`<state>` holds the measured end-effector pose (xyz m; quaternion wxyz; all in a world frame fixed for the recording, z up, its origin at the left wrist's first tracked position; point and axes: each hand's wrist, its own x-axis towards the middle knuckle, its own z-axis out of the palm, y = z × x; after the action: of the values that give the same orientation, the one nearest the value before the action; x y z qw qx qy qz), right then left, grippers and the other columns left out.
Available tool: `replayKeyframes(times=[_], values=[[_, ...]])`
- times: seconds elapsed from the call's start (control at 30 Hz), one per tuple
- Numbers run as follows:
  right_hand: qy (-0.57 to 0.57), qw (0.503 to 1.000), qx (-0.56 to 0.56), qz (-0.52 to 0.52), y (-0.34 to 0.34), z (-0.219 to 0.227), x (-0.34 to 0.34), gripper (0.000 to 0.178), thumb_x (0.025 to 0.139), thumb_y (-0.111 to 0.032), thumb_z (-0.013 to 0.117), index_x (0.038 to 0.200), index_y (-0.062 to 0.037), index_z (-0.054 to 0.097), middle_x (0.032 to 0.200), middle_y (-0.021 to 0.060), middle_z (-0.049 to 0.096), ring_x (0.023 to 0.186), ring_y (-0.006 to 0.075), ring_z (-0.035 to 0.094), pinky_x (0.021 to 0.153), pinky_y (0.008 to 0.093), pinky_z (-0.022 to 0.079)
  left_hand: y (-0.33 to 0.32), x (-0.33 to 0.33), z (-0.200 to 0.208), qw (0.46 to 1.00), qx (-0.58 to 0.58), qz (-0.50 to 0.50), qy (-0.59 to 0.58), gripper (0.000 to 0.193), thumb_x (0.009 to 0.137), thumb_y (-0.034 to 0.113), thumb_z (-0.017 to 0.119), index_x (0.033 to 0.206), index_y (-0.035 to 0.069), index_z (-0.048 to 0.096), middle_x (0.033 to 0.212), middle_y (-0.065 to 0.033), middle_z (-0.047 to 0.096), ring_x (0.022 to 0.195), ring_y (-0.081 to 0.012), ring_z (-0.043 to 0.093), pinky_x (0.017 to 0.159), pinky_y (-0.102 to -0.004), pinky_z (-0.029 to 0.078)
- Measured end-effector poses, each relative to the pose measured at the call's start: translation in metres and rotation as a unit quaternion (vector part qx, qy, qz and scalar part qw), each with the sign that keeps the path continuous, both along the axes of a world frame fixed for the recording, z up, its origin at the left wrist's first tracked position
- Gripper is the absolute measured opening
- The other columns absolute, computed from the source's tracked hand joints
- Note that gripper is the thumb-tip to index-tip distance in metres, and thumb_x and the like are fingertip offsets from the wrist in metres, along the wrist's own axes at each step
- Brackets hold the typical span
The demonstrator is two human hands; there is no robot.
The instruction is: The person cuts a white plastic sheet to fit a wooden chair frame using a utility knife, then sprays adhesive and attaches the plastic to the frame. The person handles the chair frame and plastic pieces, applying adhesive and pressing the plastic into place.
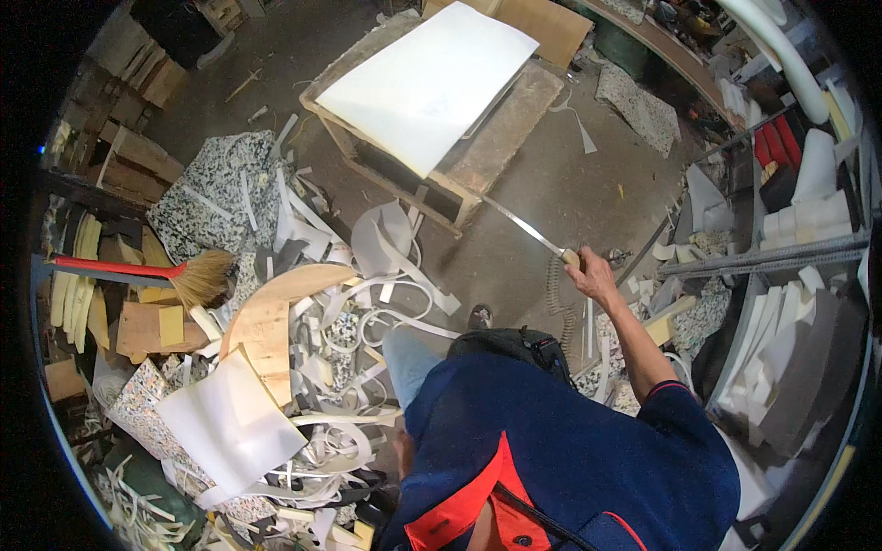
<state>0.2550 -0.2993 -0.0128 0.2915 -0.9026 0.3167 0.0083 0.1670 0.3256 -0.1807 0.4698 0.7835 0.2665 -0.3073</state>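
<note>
My right hand (595, 278) is closed round the wooden handle of a long knife (525, 227). Its narrow metal blade slants up and left, with the tip by the near right corner of a low wooden bench (501, 138). On that bench lies a large white foam sheet (427, 83), set at an angle to the bench top. Low beside my body, only a small part of my left hand (403, 452) shows; the shirt hides most of it, fingers included. Nearest to it are curled white foam strips (340, 450).
Foam offcuts and a speckled foam block (220, 188) heap up at the left, with a broom (197, 277), a curved wooden board (262, 335) and a white foam piece (234, 427). Shelves of foam pieces (781, 340) line the right. A speckled slab (638, 108) lies beyond the bench.
</note>
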Motion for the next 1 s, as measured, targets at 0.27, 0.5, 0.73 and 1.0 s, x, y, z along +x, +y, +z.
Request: replayKeyframes(times=[0.27,0.5,0.73,1.0], values=[[0.048,0.992,-0.037,0.106,-0.086,0.028,0.065,0.032,0.079,-0.013,0.069,0.102,-0.0038,0.048,0.084,0.0245,0.065,0.085,0.0464,0.065,0.072,0.0540,0.049,-0.165,0.308,0.055,0.958,-0.256,0.127,-0.036,0.047,0.098,0.034,0.067,0.129,0.001,0.055,0.115,-0.0096,0.064,0.098,-0.0193,0.063,0.081,-0.0326,0.051],[0.070,0.971,-0.118,0.196,-0.117,0.056,0.136,0.029,0.085,-0.017,0.073,0.109,-0.0097,0.059,0.091,0.0166,0.067,0.087,0.0404,0.067,0.071,0.0510,0.052,-0.388,0.446,0.073,0.922,-0.379,0.073,-0.021,0.071,0.096,0.033,0.070,0.149,0.003,0.033,0.152,-0.0143,0.042,0.133,-0.0349,0.050,0.106,-0.0495,0.041],[0.054,0.949,-0.111,0.291,-0.147,0.046,0.206,0.023,0.086,-0.015,0.070,0.104,-0.0073,0.059,0.090,0.0155,0.066,0.085,0.0404,0.067,0.070,0.0498,0.051,-0.444,0.469,0.124,0.862,-0.472,0.187,-0.004,0.039,0.092,0.019,0.075,0.121,0.004,0.053,0.111,-0.0137,0.066,0.097,-0.0298,0.069,0.080,-0.0434,0.059],[-0.008,0.922,-0.073,0.380,-0.146,0.053,0.297,0.028,0.089,-0.015,0.068,0.116,-0.0081,0.062,0.091,0.0186,0.067,0.084,0.0415,0.067,0.070,0.0504,0.053,-0.457,0.462,0.167,0.857,-0.452,0.244,-0.050,0.028,0.091,0.010,0.074,0.112,0.002,0.058,0.096,-0.0132,0.067,0.082,-0.0243,0.069,0.072,-0.0378,0.061]])
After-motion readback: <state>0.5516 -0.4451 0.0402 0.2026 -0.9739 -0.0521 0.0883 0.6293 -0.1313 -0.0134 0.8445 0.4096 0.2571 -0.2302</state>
